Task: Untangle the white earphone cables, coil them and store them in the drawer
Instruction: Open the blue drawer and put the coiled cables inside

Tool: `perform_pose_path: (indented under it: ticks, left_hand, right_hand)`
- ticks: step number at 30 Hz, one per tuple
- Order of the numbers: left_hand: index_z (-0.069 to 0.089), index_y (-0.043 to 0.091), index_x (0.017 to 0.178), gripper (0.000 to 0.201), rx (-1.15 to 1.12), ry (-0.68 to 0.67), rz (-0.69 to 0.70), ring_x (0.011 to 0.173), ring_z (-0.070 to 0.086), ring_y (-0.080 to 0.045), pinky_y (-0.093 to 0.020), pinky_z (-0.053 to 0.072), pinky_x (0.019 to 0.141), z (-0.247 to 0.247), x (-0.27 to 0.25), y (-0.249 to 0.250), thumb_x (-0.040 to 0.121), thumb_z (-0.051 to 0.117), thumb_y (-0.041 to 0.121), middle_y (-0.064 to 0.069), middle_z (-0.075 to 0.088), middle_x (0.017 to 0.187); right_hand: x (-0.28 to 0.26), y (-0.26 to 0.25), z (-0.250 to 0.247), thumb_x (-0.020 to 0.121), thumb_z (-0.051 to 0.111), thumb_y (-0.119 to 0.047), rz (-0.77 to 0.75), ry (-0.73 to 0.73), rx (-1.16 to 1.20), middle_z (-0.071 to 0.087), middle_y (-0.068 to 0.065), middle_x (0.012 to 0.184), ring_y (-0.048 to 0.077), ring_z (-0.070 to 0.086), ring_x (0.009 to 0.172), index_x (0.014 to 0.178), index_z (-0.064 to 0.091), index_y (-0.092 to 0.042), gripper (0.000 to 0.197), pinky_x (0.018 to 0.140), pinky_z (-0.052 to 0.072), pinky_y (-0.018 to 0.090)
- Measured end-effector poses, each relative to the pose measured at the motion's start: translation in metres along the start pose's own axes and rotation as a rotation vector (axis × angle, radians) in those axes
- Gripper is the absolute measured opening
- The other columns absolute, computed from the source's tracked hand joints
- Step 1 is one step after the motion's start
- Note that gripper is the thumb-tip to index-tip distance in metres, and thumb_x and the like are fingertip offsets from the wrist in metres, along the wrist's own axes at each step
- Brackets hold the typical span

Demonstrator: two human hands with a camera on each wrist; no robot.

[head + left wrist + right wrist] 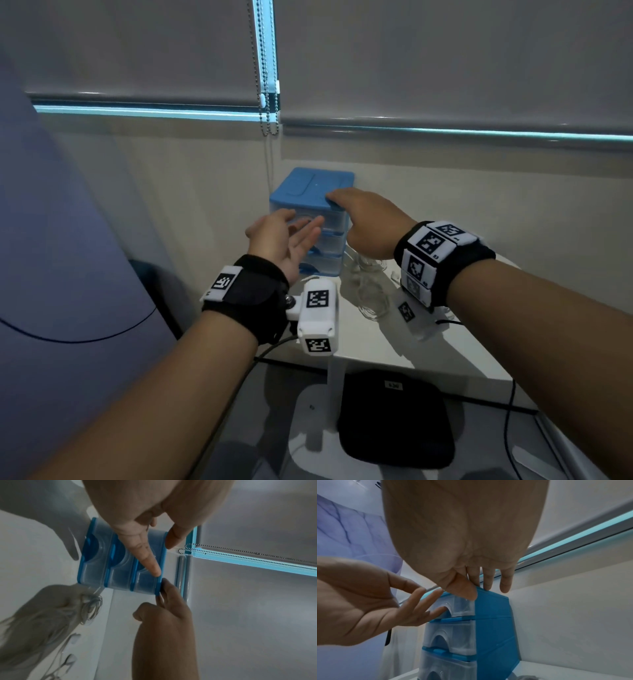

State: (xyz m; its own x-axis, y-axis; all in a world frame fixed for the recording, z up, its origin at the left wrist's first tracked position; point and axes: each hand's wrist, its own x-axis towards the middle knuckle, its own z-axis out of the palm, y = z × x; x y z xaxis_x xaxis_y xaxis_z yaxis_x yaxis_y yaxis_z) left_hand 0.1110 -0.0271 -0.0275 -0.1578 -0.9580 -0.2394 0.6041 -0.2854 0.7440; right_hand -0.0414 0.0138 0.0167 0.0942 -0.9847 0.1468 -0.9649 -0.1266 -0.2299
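A small drawer unit (317, 186) with a blue lid and three clear drawers stands at the back of the white table (394, 346). My right hand (366, 219) holds its front right corner, fingers laid on the lid and thumb (467, 592) against the top drawer's front. My left hand (291, 236) is open, its fingertips (441, 610) at the arched handle recess of the top drawer (145, 580). All three drawers look closed. The white earphone cables (368, 291) lie in a loose tangle on the table right of the unit, under my right wrist; neither hand touches them.
The unit stands close to the wall, under roller blinds with a hanging bead chain (265, 102). A small white piece (395, 275) lies by the cables. A black bag (394, 418) sits on the floor beside the table's white leg (334, 380).
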Motion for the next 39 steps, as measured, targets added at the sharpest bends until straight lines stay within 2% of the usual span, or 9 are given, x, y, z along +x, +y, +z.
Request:
perform_pose_path:
  ticks: [3,6,9,13,21,25,29,33,39]
  left_hand:
    - [0.035,0.012,0.147,0.053,0.013,0.027,0.024,0.056,0.071,-0.018,-0.024,0.056,0.051,0.007,0.004,-0.005,0.100,0.059,0.010,-0.014,0.064,0.092]
    - [0.029,0.022,0.140,0.052,0.057,0.060,0.054,0.056,0.059,-0.015,-0.024,0.054,0.049,0.012,0.005,-0.011,0.100,0.061,0.012,-0.010,0.057,0.079]
    - [0.029,0.028,0.129,0.044,0.059,0.105,0.057,0.054,0.059,-0.014,-0.027,0.058,0.050,0.010,0.001,-0.013,0.101,0.062,0.020,-0.008,0.055,0.077]
    - [0.041,0.021,0.136,0.043,0.089,0.126,0.063,0.050,0.063,-0.016,-0.030,0.058,0.052,-0.003,-0.005,-0.015,0.100,0.062,0.034,-0.008,0.057,0.077]
    - [0.049,0.017,0.137,0.044,0.136,0.098,0.067,0.054,0.070,-0.018,-0.029,0.057,0.054,-0.021,-0.023,-0.011,0.101,0.060,0.039,-0.007,0.061,0.080]
    - [0.047,0.019,0.135,0.047,0.231,0.099,0.024,0.061,0.068,-0.023,-0.031,0.057,0.053,-0.024,-0.027,-0.010,0.100,0.057,0.047,-0.010,0.062,0.090]
    - [0.040,0.025,0.122,0.043,0.376,0.188,0.035,0.082,0.053,-0.022,-0.035,0.049,0.068,-0.025,-0.026,-0.004,0.098,0.048,0.060,-0.007,0.055,0.104]
    - [0.044,0.025,0.132,0.032,0.446,0.202,0.248,0.097,0.055,-0.021,-0.032,0.043,0.071,-0.025,-0.016,0.019,0.103,0.047,0.037,-0.006,0.057,0.127]
    - [0.052,0.027,0.144,0.045,0.938,0.003,0.389,0.126,0.054,-0.028,-0.050,0.047,0.108,-0.021,0.003,0.034,0.101,0.046,0.017,-0.009,0.053,0.143]
  right_hand:
    - [-0.001,-0.004,-0.003,0.091,0.051,0.001,0.012,0.017,-0.034,0.049,0.008,0.150,0.029,0.048,0.134,0.148,0.045,-0.013,0.059,0.110,0.041,0.040]
    - [0.000,-0.006,-0.005,0.090,0.047,0.005,0.037,0.022,-0.052,0.055,0.011,0.143,0.032,0.052,0.128,0.142,0.050,-0.012,0.054,0.107,0.044,0.043]
    - [0.001,-0.006,-0.006,0.091,0.045,0.005,0.058,0.019,-0.051,0.056,0.013,0.142,0.034,0.052,0.128,0.143,0.051,-0.013,0.055,0.106,0.044,0.043]
    - [-0.001,-0.005,-0.009,0.094,0.046,0.003,0.073,0.008,-0.044,0.053,0.015,0.147,0.036,0.049,0.132,0.146,0.048,-0.015,0.056,0.108,0.042,0.044]
    - [0.001,-0.007,-0.008,0.094,0.046,0.002,0.084,0.020,-0.023,0.053,0.016,0.147,0.036,0.048,0.133,0.147,0.049,-0.015,0.055,0.109,0.041,0.042]
    - [-0.001,-0.008,-0.009,0.094,0.044,0.004,0.099,0.009,-0.015,0.052,0.018,0.147,0.037,0.048,0.134,0.147,0.049,-0.015,0.057,0.109,0.041,0.043]
    - [-0.002,-0.009,-0.010,0.092,0.042,0.007,0.110,0.005,0.007,0.053,0.020,0.145,0.038,0.047,0.133,0.146,0.049,-0.013,0.059,0.109,0.042,0.044]
    - [-0.003,-0.010,-0.011,0.092,0.041,0.008,0.101,0.002,-0.008,0.053,0.019,0.145,0.038,0.047,0.133,0.146,0.049,-0.013,0.059,0.109,0.041,0.043]
    - [-0.002,-0.006,-0.015,0.093,0.046,0.005,0.068,-0.035,0.026,0.045,0.015,0.150,0.033,0.046,0.134,0.150,0.044,-0.013,0.060,0.108,0.040,0.039]
